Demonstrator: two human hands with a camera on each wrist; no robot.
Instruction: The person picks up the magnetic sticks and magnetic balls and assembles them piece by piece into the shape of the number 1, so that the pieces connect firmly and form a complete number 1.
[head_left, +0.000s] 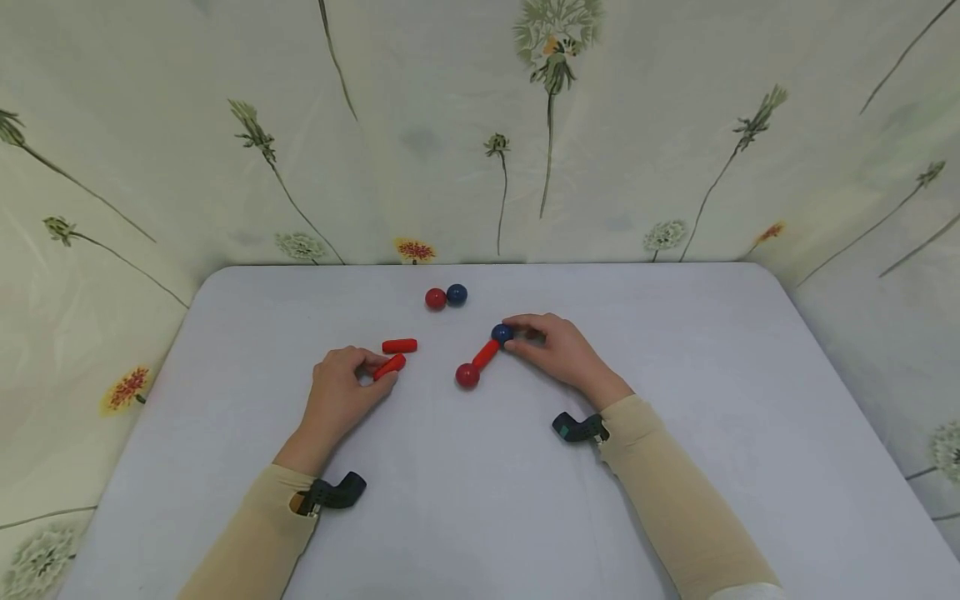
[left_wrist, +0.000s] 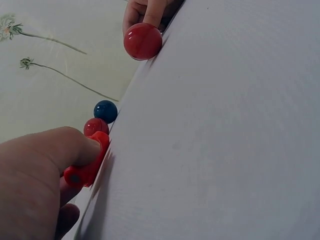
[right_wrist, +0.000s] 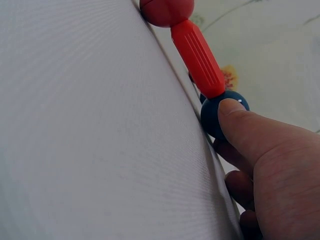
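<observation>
My right hand [head_left: 558, 350] pinches a blue ball [head_left: 502, 334] between thumb and fingers. That ball sits on one end of a red rod [right_wrist: 199, 60], whose other end meets a red ball [head_left: 467, 376]; the joined piece lies slantwise on the table. On the left, my left hand [head_left: 341, 392] holds another red rod [left_wrist: 86, 165] between thumb and fingers, close to the tabletop. A loose red rod [head_left: 400, 345] lies just beyond the left fingertips.
A second red ball [head_left: 436, 299] and a second blue ball [head_left: 457, 294] stand side by side near the far edge. The white table [head_left: 465, 500] backs onto a flower-patterned cloth [head_left: 420, 167]. Each forearm carries a black wrist camera [head_left: 341, 491].
</observation>
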